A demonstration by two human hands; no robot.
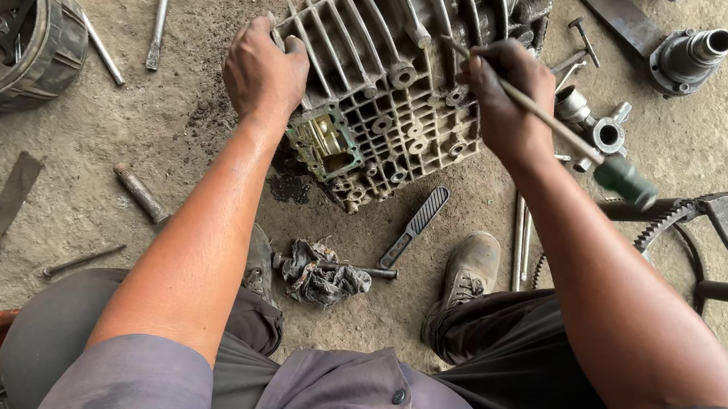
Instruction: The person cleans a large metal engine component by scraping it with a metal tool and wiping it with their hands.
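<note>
Here the left hand (262,69) is curled shut over the left edge of the grimy grey ribbed cast-metal housing (388,95), which rests on the dusty concrete floor (159,121) between the person's boots. The right hand (507,97) is closed in a fist around a long thin screwdriver with a green handle (578,144), its tip against the housing's ribs.
</note>
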